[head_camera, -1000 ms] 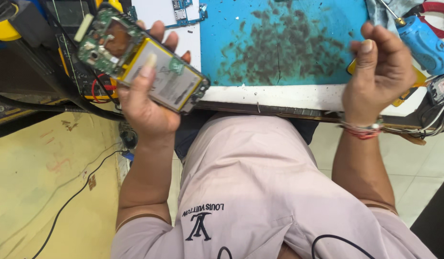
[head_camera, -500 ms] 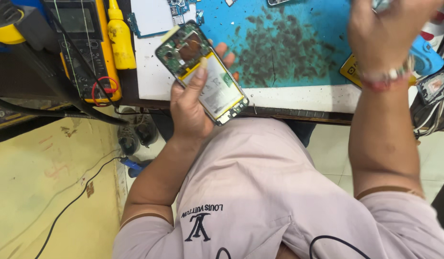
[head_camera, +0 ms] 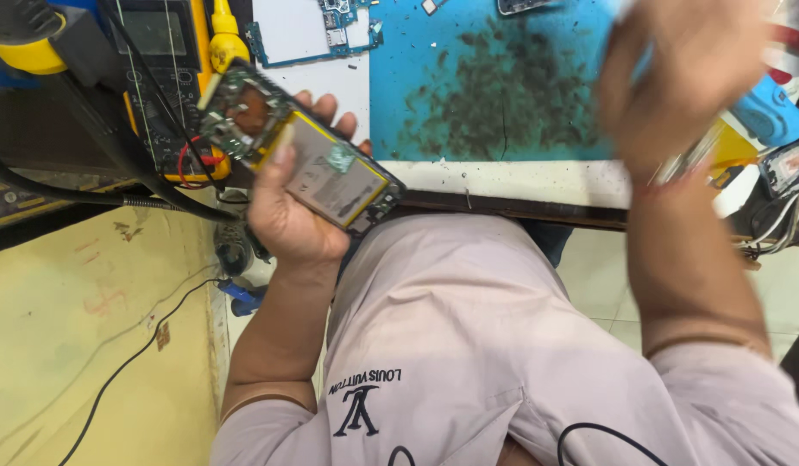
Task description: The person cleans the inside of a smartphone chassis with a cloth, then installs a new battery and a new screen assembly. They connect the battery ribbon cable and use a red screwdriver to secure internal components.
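My left hand (head_camera: pixel 287 220) grips the opened phone (head_camera: pixel 300 155) out past the workbench's (head_camera: pixel 503 177) front edge, so it could slip and fall to the floor, while my blurry right hand (head_camera: pixel 684 73) hides whether its fingers hold anything.

An electronics repair workshop: multimeter (head_camera: pixel 162 78), loose circuit boards (head_camera: pixel 317 30), stained blue work mat (head_camera: pixel 494 86).
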